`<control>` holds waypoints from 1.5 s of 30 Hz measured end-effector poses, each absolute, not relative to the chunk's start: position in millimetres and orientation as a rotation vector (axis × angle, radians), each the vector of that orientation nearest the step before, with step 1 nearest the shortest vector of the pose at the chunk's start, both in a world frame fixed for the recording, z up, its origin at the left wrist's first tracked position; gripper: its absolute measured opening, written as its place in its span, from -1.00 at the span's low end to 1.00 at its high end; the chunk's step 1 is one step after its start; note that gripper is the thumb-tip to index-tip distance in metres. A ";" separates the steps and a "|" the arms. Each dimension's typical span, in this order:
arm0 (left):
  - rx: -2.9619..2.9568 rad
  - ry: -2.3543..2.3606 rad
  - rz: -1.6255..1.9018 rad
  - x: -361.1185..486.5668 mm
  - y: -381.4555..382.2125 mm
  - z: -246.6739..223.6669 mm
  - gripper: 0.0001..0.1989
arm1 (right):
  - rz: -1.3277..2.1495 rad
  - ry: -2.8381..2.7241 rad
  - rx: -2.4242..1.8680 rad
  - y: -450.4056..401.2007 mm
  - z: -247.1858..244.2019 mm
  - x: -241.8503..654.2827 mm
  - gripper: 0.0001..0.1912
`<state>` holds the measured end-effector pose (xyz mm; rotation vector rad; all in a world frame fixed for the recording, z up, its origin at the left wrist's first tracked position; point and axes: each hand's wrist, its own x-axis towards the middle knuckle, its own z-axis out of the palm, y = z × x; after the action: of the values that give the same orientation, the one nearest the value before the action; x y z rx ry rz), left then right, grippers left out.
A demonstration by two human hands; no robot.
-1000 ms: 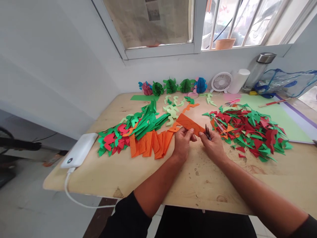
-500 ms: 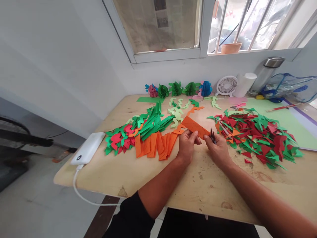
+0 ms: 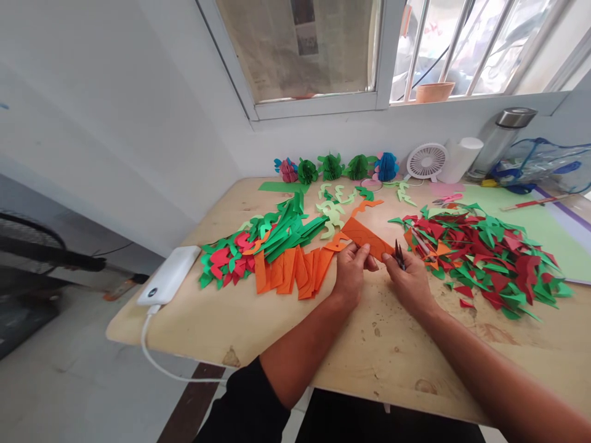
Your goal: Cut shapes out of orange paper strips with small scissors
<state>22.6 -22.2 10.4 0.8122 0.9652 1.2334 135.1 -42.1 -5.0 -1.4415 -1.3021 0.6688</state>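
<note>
My left hand [image 3: 349, 272] pinches a folded-looking orange paper piece [image 3: 364, 236] marked with curved drawn lines. The fingertips of my right hand [image 3: 410, 280] touch its right end. That same hand is closed around small scissors [image 3: 399, 255], whose dark blades point up and away from me; their handles are hidden in the palm. Left of my hands lie orange paper strips [image 3: 287, 271] in a fanned row. Behind those are green paper strips [image 3: 289, 237], with red and green cut shapes [image 3: 226, 261] beside them.
A heap of red and green scraps [image 3: 498, 255] covers the table's right side. Honeycomb paper turtles [image 3: 331, 166] line the wall beside a small white fan [image 3: 426, 161] and a glass bottle [image 3: 501, 138]. A white power bank [image 3: 170, 275] with its cable sits at the left edge.
The camera view has shifted slightly, so everything sits a little further right and lower. Both hands keep the same hold on the orange paper and scissors.
</note>
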 end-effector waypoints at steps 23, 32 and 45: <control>0.808 0.951 1.219 22.6 -23.8 13.1 -0.75 | 0.690 -1.311 -1.440 -41.4 -7.3 136.9 -0.64; 0.816 0.938 1.204 23.4 -24.2 10.6 -0.75 | 0.731 -1.247 -1.429 -41.0 -10.6 140.4 -0.71; 0.827 0.965 1.189 23.6 -24.3 10.5 -0.73 | 0.726 -1.267 -1.465 -40.6 -8.9 138.8 -0.70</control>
<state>23.6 -24.3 10.5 0.8272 0.9645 1.1894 138.8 -40.6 -8.9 -1.4653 -1.2668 0.7262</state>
